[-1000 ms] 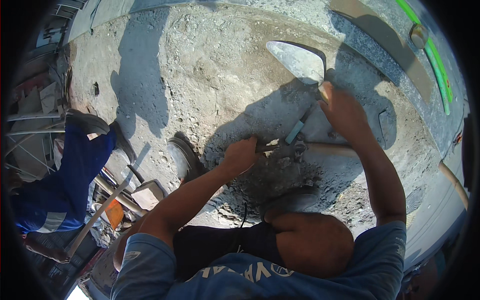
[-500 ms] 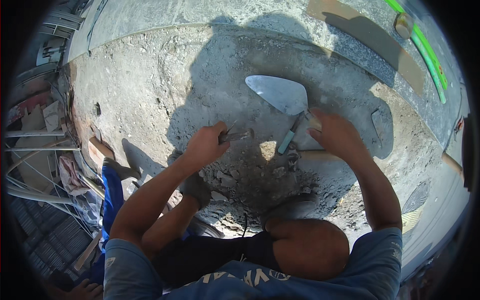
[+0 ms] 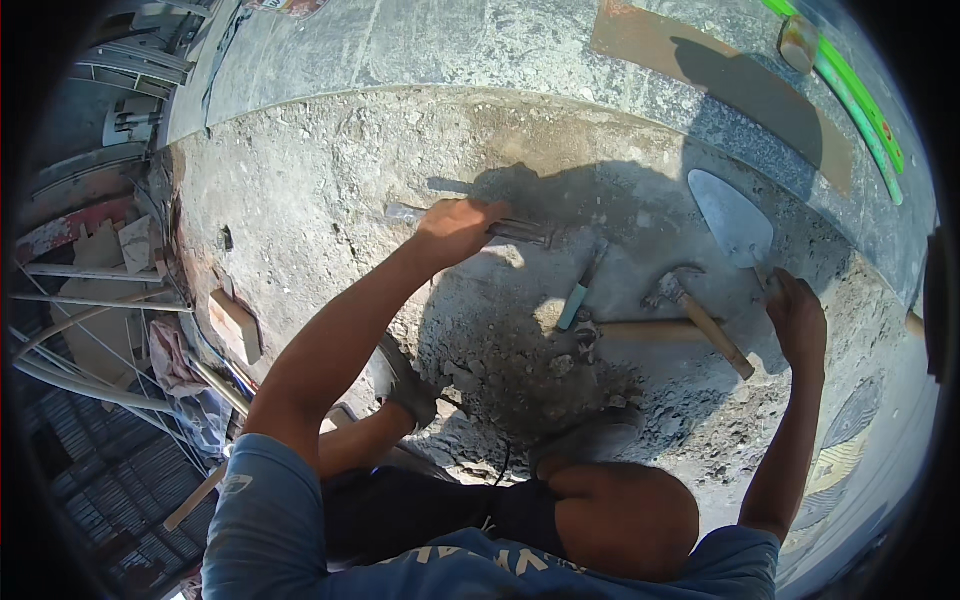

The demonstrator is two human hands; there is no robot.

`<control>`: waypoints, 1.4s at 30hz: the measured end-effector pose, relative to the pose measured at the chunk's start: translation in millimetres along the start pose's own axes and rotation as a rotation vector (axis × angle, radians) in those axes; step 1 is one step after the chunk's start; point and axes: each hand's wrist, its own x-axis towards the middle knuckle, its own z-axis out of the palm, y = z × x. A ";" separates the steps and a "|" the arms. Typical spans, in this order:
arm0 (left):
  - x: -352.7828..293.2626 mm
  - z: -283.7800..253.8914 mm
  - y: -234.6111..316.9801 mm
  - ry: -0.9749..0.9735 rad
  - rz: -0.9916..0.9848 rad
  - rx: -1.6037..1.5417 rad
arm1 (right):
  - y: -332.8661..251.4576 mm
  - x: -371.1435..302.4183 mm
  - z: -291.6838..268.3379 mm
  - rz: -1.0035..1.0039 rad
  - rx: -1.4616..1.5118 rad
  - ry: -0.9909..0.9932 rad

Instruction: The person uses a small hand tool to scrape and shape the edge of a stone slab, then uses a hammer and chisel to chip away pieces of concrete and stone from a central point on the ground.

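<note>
My left hand (image 3: pixel 458 232) is closed around a long metal tool (image 3: pixel 525 233) that looks like a chisel, held roughly level over the rough ground. At the right, my right hand (image 3: pixel 798 318) has its fingers closed on the handle of a pointed trowel (image 3: pixel 733 220), whose blade points up and left. Between the hands lie a teal-handled tool (image 3: pixel 574 306) with a narrow metal blade, a hammer (image 3: pixel 718 337) with a light wooden handle, and a second wooden-handled hammer (image 3: pixel 655 330). The first hammer's handle crosses the second's.
Loose rubble (image 3: pixel 490 390) lies around my feet. A wood block (image 3: pixel 235 326) sits to the left, near pale pipes (image 3: pixel 100 300) and scrap. Beyond the rough patch, a brown board (image 3: pixel 735 85) lies on smoother concrete beside a green strip-like tool (image 3: pixel 865 125) and a mallet head (image 3: pixel 798 45).
My right hand has moved right with the trowel, which was near the middle before. My left hand has gone forward and right with its tool. One hammer now shows more fully.
</note>
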 end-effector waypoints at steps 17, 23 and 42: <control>-96.3 -135.0 -67.0 0.127 -0.171 -1.335 | -40.7 -45.7 90.1 -0.274 -0.330 0.082; -106.1 -126.7 -134.6 0.298 -0.110 -1.302 | -59.5 -59.0 75.3 -0.051 -0.104 -0.215; -68.4 -53.2 -250.7 0.648 0.176 -1.210 | -113.7 -66.4 134.6 -0.464 -0.584 -0.168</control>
